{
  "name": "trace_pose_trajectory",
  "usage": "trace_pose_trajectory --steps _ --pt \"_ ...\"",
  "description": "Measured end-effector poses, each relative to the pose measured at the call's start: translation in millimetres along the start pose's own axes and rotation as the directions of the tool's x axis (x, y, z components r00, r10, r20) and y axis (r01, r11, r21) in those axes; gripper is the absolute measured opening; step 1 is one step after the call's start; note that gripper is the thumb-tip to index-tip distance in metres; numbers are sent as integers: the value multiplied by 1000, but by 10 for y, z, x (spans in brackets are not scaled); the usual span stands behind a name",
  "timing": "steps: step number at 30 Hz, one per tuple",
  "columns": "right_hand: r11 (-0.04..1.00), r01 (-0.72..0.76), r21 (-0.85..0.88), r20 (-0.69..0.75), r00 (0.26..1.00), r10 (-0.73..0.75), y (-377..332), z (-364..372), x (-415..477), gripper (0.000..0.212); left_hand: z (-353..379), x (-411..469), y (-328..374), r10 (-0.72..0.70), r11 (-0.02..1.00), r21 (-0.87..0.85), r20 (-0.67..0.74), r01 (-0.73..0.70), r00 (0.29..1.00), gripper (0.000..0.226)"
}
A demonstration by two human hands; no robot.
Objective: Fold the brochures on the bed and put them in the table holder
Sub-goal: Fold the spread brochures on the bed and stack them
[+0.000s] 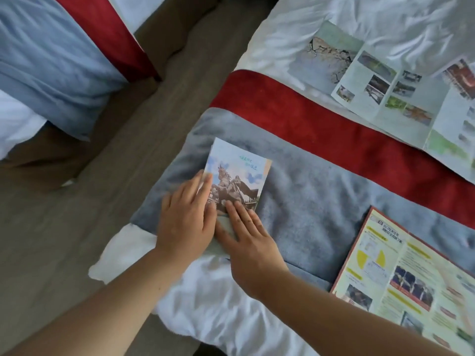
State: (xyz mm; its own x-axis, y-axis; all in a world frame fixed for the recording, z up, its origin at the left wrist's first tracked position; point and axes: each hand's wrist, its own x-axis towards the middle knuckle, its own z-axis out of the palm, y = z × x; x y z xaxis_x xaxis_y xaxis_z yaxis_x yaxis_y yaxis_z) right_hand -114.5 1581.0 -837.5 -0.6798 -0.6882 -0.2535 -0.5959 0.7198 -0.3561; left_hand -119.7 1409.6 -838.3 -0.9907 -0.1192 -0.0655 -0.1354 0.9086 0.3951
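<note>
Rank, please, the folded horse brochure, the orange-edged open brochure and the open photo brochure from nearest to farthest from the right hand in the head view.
1. Folded horse brochure: touching, pressed under the right hand, just ahead of it.
2. Orange-edged open brochure: apart from the hand, to its right, at the lower right.
3. Open photo brochure: farther up the bed, at the upper right.

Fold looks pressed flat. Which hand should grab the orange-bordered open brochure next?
Right, probably. The right hand lies flat on the folded brochure, on the side nearer the orange-bordered brochure. The left hand presses its other edge and would have to cross over.
</note>
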Motion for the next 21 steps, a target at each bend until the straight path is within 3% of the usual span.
trace_pose_trajectory --steps 7,12,15,18,21 --pt "999 -35 9 33 999 35 -3 148 -131 68 151 -168 -58 -25 1000 -8 80 26 996 57" --pt "999 -29 43 34 999 27 47 125 -114 75 201 -148 -6 -83 992 -91 79 90 993 63" --pt "966 -191 172 -24 980 198 26 88 35 66 210 -73 44 -115 969 -211 59 125 992 63" --pt "844 -396 362 -12 903 429 -19 58 205 65 220 31 111 -224 924 -303 59 231 973 64" --pt "813 -433 390 2 883 470 -55 62 278 75 237 99 164 -237 919 -311 56 243 970 63"
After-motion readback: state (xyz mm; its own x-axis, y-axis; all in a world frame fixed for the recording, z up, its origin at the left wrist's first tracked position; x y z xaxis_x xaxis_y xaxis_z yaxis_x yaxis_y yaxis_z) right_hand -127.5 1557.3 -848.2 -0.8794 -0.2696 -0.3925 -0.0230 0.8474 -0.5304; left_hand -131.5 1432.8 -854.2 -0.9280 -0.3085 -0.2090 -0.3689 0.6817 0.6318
